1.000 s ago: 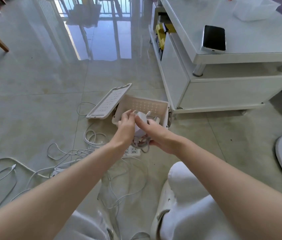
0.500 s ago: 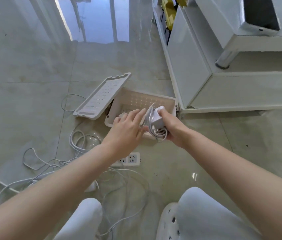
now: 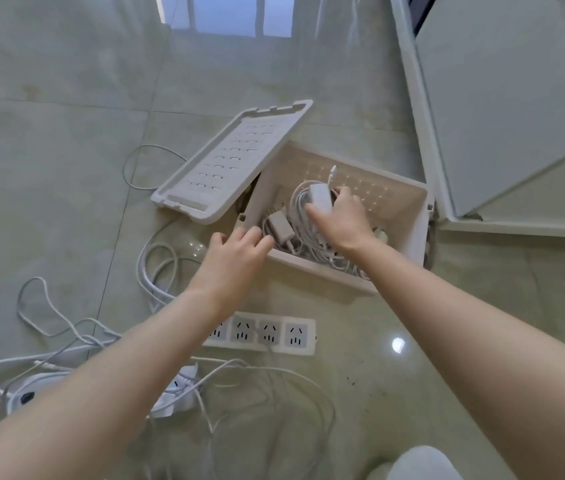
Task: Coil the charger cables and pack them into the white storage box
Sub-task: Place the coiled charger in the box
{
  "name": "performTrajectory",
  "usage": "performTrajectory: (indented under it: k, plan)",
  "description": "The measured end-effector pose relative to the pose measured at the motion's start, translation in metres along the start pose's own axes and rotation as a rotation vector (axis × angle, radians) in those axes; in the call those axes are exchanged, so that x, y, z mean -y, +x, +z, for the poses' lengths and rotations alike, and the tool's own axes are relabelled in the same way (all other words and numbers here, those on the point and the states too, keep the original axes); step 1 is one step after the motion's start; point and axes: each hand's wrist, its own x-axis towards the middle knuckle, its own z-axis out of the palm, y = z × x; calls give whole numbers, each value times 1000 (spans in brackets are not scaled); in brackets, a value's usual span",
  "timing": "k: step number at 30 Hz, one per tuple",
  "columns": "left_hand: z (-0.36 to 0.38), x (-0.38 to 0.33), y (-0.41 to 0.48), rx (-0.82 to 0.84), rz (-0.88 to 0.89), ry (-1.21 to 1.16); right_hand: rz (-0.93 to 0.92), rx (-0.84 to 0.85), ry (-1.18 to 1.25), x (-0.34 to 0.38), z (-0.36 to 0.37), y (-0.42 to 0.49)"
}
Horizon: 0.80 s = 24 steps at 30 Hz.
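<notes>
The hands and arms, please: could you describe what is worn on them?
The left hand and right hand are bare, with no gloves, rings or watch visible. The left forearm and right forearm show no sleeves in view.

- floor [image 3: 66, 168]: glossy polished tile, mirroring window light at upper centre
- storage box [image 3: 412, 230] and lid [image 3: 236, 161]: matt white plastic, perforated
- charger brick [image 3: 321, 199], cables [image 3: 300, 223]: smooth white plastic, faint sheen
- power strip [image 3: 295, 336]: smooth plastic
- cabinet [image 3: 499, 98], right edge: smooth satin white panel
</notes>
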Motion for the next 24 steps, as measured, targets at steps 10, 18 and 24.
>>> performTrajectory:
  k: [10,18,24]
  plan:
    - [18,10,15,-233,60,-82,-534,-36,-821,4,26,50]
    - [19,13,14,-240,68,-132,-430,147,-651,-4,39,39]
    - [22,11,13,-225,68,-110,-413,166,-633,-7,39,32]
